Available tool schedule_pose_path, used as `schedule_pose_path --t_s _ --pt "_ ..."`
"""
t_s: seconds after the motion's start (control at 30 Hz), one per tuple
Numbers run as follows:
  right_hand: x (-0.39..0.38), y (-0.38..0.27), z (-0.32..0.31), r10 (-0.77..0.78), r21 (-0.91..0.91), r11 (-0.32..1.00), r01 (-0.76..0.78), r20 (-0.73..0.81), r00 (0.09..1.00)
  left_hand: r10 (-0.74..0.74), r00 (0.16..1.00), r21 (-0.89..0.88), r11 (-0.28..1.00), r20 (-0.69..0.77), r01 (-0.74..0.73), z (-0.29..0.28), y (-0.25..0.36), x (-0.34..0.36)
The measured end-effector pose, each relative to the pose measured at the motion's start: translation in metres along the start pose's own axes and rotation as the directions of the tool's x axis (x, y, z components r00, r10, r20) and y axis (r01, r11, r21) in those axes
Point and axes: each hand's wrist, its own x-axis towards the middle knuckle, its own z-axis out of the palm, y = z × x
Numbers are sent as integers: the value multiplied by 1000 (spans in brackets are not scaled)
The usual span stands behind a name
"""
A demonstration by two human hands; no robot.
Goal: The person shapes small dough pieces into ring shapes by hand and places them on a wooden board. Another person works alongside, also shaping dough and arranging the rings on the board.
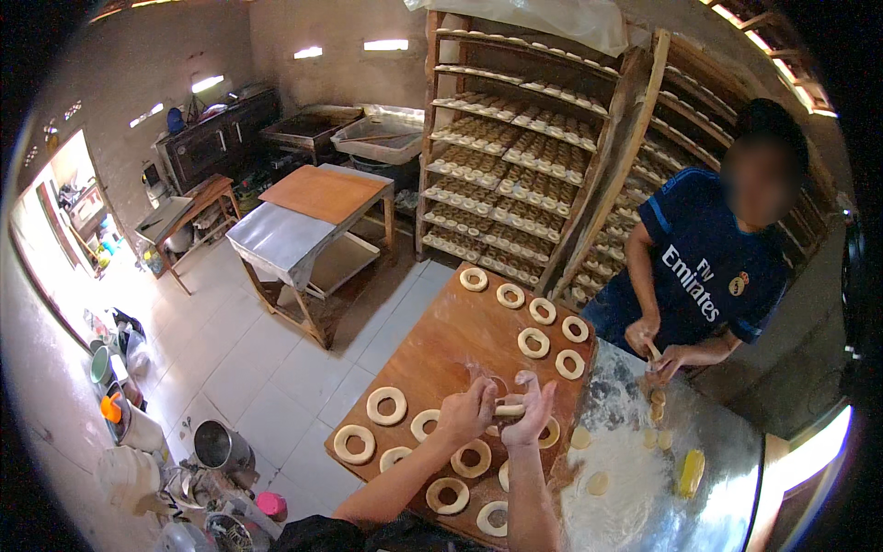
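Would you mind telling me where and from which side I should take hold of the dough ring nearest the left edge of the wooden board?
Grip the dough ring across its band, one finger through the centre hole and one on the outer rim, coming from the board's open left edge. It lies flat and apart from its neighbours there. It looks soft, so probably lift gently to keep its shape.

Both forearms reach up from the lower edge; left hand [466, 414] and right hand [532, 411] meet, fingers curled inward
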Motion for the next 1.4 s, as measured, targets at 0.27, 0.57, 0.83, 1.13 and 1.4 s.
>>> schedule_pose_path --t_s 0.27,0.57,0.83,1.13,1.4 --pt "23 11 14 112 260 959 -112 18 994 -33 999 -27 999 -37 32 -24 -21 22" --pt "54 1 51 40 -718 671 -185 -214 976 -350 936 496 808 -32 318 -35 -34 69" --pt "-17 -15 1 8 -786 609 -104 -125 992 -310 944 690 708 112 150 -57 -64 37" --pt "-181 -35 -194 -122 -758 272 -593 -638 760 -171 982 680 729 78 73 -37 -42 30" --pt "-188 -22 -266 131 -871 188 -454 -436 890 54 983 242 966 175 -96 87 88 -17"
